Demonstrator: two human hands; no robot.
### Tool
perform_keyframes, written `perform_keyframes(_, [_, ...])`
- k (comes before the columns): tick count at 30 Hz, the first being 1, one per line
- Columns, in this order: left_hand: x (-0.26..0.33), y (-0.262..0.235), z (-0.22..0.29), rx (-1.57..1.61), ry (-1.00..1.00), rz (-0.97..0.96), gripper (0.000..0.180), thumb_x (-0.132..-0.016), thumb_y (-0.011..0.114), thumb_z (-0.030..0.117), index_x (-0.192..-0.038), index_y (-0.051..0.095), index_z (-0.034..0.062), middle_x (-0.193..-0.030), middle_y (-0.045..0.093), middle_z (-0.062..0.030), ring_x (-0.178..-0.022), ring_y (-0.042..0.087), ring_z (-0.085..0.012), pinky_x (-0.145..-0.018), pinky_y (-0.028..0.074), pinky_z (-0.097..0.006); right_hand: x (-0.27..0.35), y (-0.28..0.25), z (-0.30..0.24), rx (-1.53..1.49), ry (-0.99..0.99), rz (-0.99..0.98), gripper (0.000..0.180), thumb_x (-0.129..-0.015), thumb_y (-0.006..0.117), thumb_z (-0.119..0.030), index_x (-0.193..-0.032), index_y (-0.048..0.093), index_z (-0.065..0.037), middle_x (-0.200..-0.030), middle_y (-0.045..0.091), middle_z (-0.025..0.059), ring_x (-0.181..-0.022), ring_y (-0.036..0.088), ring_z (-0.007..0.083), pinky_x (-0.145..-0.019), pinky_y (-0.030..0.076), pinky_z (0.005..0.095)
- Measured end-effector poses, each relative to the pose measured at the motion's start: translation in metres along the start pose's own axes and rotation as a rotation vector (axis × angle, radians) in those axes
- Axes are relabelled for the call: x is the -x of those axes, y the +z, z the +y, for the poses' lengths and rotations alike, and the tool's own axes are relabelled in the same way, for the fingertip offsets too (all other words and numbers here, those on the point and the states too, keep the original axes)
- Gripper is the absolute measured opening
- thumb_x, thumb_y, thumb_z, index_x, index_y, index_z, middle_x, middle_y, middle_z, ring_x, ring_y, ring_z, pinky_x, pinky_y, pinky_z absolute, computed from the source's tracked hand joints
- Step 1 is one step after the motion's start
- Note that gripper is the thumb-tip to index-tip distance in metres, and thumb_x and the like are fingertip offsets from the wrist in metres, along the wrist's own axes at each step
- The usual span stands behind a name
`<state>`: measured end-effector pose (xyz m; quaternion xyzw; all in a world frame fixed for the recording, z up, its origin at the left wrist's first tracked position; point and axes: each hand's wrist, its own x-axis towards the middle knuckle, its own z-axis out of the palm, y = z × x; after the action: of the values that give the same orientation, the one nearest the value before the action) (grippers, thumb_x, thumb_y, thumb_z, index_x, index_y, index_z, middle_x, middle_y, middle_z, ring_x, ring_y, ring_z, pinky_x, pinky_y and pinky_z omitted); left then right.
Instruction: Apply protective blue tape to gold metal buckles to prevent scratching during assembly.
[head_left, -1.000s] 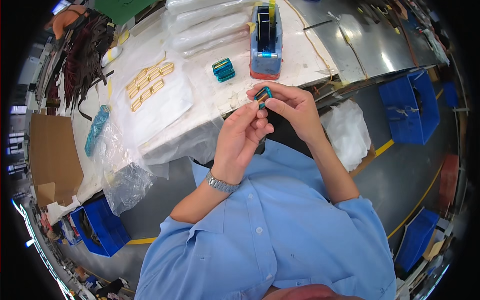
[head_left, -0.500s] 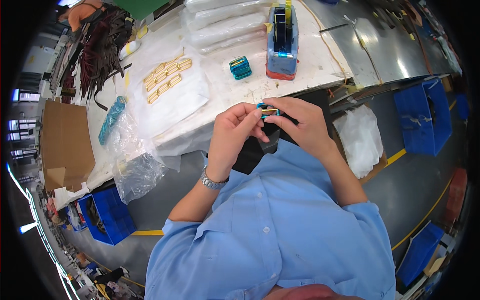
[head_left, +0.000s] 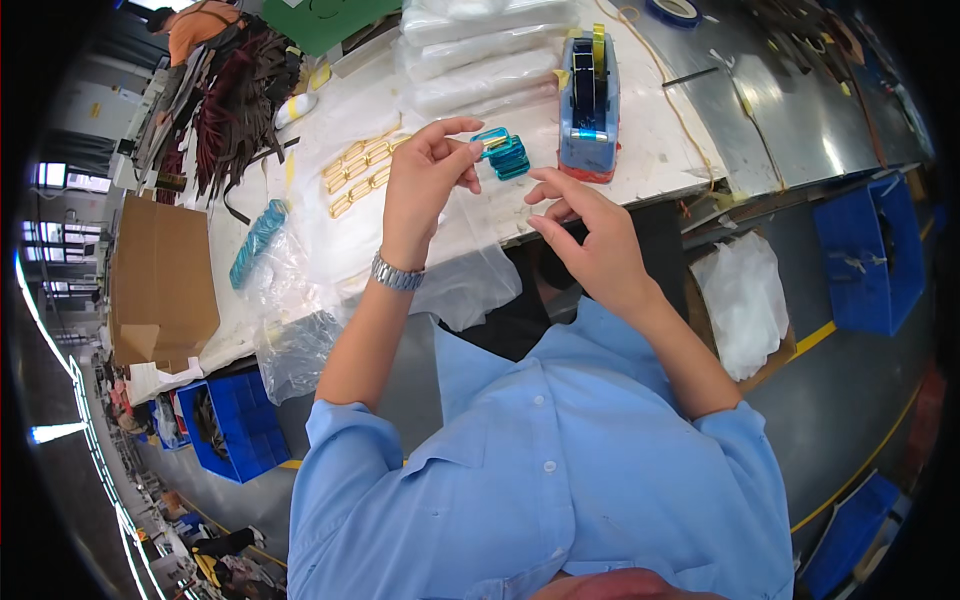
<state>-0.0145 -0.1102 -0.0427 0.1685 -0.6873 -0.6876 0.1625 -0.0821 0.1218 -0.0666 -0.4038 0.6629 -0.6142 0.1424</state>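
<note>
Teal plastic catches my eye first: my left hand (head_left: 425,175) pinches a small teal piece (head_left: 490,138) between thumb and fingertips, raised over the table (head_left: 690,150) near its front edge. Just beside it, a little stack of teal pieces (head_left: 511,159) lies on the white sheet, so close that I cannot tell whether the held one touches the stack. My right hand (head_left: 590,235) hangs open and grips nothing, fingers loosely curled, near the stack and partly past the front edge.

Behind the stack stands the blue tape dispenser (head_left: 588,100), close to the table's middle. Toward the left edge lie rows of tan pieces (head_left: 360,170) on a clear bag.

I judge the grip the weak point: only fingertips hold the piece, and a slip would drop it onto the stack and scatter it, or send it off the front edge to the floor. The open hand could also nudge the stack, and the loose plastic sheeting hanging over the edge could drag things along if snagged.
</note>
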Motion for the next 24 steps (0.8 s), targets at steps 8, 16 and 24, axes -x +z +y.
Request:
perform_keyframes(8, [-0.022,0.001,-0.017,-0.303,-0.003,0.024,0.023,-0.100,0.074,0.012,-0.117,0.076,-0.0033,-0.082,0.071,-0.0019,-0.065,0.062,-0.0061,-0.059,0.053,-0.024,-0.011,0.014,0.015,0.061,-0.008,-0.015,0.043,-0.096,0.073,-0.001,-0.139,0.063,0.000,-0.123,0.073,0.0121,-0.091,0.074,0.0178,-0.085,0.059,0.0309])
perform_keyframes(16, [-0.006,0.013,-0.025,-0.829,0.383,0.085,0.019,-0.096,0.075,0.012,-0.111,0.075,0.0010,-0.098,0.071,-0.0136,-0.087,0.072,-0.0252,-0.073,0.058,-0.036,-0.014,0.023,0.024,0.248,-0.079,0.103,0.067,-0.095,0.071,0.000,-0.156,0.043,0.002,-0.157,0.050,0.0235,-0.112,0.069,0.0311,-0.090,0.059,0.0385])
perform_keyframes(24, [-0.008,0.010,-0.009,-0.863,0.318,-0.136,0.033,-0.090,0.079,0.017,-0.117,0.075,-0.0006,-0.107,0.074,-0.0200,-0.092,0.074,-0.0339,-0.079,0.059,-0.042,-0.031,0.030,0.018,0.438,0.010,-0.069,0.076,-0.093,0.074,-0.007,-0.155,0.035,0.010,-0.145,0.056,0.0295,-0.121,0.064,0.0451,-0.099,0.055,0.0493])
